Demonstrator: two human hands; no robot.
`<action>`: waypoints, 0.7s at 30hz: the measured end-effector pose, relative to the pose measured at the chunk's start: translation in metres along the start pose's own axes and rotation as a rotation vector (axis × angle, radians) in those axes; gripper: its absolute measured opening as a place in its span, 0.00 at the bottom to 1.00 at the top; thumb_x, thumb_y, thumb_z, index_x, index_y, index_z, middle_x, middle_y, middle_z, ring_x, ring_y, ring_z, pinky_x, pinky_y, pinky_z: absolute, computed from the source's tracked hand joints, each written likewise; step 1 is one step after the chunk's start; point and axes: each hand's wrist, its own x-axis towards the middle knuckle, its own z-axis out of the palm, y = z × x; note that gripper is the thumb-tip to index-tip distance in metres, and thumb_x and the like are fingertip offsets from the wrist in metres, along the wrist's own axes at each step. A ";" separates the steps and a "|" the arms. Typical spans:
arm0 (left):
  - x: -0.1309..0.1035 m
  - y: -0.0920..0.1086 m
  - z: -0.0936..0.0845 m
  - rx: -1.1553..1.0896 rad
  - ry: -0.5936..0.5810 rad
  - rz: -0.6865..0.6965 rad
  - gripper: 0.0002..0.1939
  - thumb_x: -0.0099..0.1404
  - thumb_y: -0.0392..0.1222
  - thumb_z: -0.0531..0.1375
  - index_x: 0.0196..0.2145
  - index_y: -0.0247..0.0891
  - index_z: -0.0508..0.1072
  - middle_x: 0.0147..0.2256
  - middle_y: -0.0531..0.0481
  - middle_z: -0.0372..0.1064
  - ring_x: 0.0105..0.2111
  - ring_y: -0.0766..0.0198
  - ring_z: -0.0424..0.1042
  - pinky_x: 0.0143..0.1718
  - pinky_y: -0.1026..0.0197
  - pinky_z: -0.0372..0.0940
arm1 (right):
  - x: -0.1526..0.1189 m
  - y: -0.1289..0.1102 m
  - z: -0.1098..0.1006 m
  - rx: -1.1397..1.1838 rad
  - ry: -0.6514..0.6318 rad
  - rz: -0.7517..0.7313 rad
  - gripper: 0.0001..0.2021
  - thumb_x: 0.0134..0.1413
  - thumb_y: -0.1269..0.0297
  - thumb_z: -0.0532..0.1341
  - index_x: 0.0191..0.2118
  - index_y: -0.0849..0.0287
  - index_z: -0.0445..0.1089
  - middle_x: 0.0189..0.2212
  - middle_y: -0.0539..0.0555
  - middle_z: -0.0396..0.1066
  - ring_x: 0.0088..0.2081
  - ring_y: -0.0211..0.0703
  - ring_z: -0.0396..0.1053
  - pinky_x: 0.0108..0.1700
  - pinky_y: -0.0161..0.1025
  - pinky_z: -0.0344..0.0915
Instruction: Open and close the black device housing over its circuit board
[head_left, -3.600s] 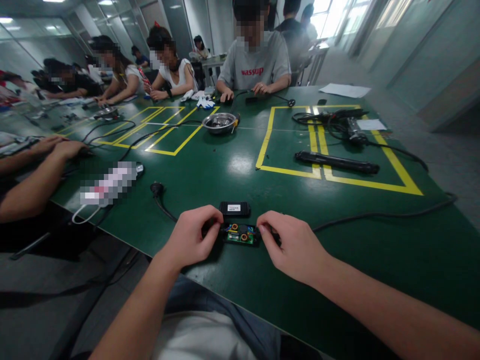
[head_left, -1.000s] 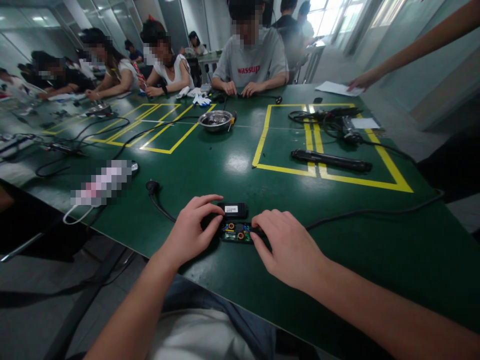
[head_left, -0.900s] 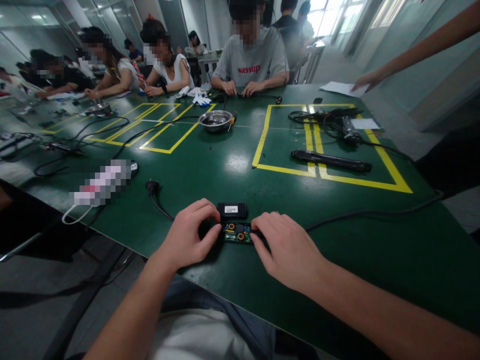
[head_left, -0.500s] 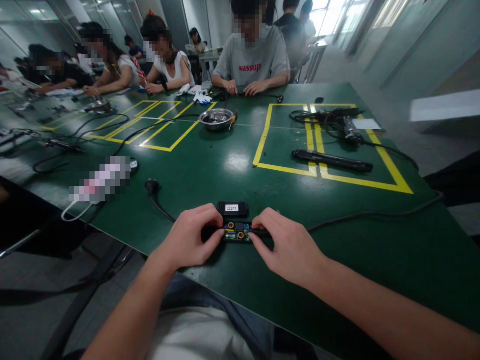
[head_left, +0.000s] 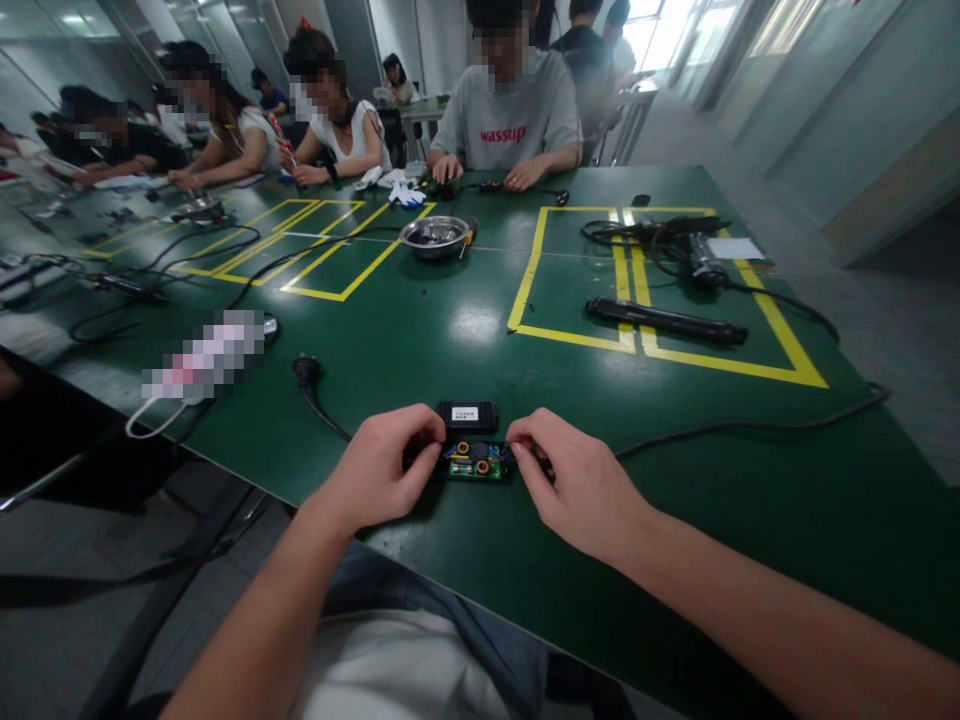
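In front of me on the green table lies an open black case with a circuit board (head_left: 480,460) that carries copper coils and thin coloured wires. My left hand (head_left: 386,468) pinches the cable end at the board's left side; that cable runs back to a black plug (head_left: 306,371). On the opposite side, my right hand (head_left: 581,482) has thumb and forefinger closed on a black cable (head_left: 720,428), which trails off to the right. Just behind the board rests a black ribbed cover (head_left: 467,415) with a white label. My fingers partly hide both cable entries.
A metal bowl (head_left: 435,237) of small parts stands farther back. Yellow tape marks (head_left: 525,270) surround a black rod-shaped bundle (head_left: 666,322) and coiled cables (head_left: 660,235). At left is a blurred-out pink and white object (head_left: 214,350). Across the table, a person (head_left: 517,110) handles a cable.
My right hand's fingertips have drawn slightly right, off the board's edge, so more of the board shows. My left hand has barely shifted. The person opposite has moved their hands apart.
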 end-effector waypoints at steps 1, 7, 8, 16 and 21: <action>0.000 0.000 0.000 0.010 -0.002 0.003 0.05 0.70 0.34 0.57 0.36 0.39 0.71 0.29 0.54 0.70 0.28 0.63 0.67 0.32 0.60 0.61 | 0.000 0.000 0.000 0.000 -0.005 0.004 0.08 0.72 0.72 0.55 0.44 0.55 0.70 0.37 0.53 0.76 0.33 0.44 0.75 0.36 0.41 0.69; 0.002 0.002 -0.001 0.137 0.060 0.091 0.06 0.70 0.34 0.59 0.41 0.38 0.76 0.42 0.44 0.76 0.42 0.54 0.74 0.45 0.52 0.70 | 0.002 0.000 0.002 -0.054 0.005 0.005 0.07 0.68 0.74 0.57 0.40 0.55 0.70 0.33 0.53 0.74 0.35 0.48 0.74 0.37 0.44 0.67; 0.002 0.002 0.000 0.154 0.080 0.110 0.09 0.71 0.34 0.59 0.45 0.38 0.78 0.48 0.42 0.77 0.48 0.51 0.75 0.51 0.49 0.71 | 0.002 0.000 0.002 -0.073 0.010 0.000 0.07 0.66 0.74 0.58 0.39 0.55 0.70 0.33 0.53 0.74 0.35 0.49 0.74 0.38 0.44 0.66; 0.009 -0.013 0.007 0.162 0.097 -0.081 0.14 0.77 0.42 0.62 0.54 0.43 0.84 0.57 0.42 0.81 0.58 0.45 0.76 0.61 0.37 0.71 | 0.003 0.001 0.005 -0.066 0.001 0.025 0.07 0.66 0.73 0.57 0.41 0.56 0.70 0.32 0.54 0.74 0.35 0.50 0.72 0.39 0.46 0.63; 0.007 -0.012 0.006 0.070 0.179 -0.095 0.12 0.75 0.43 0.65 0.53 0.42 0.84 0.51 0.43 0.84 0.52 0.49 0.79 0.57 0.44 0.73 | 0.001 -0.001 0.001 0.015 -0.013 0.089 0.12 0.63 0.71 0.59 0.51 0.56 0.69 0.38 0.55 0.76 0.37 0.51 0.73 0.41 0.47 0.65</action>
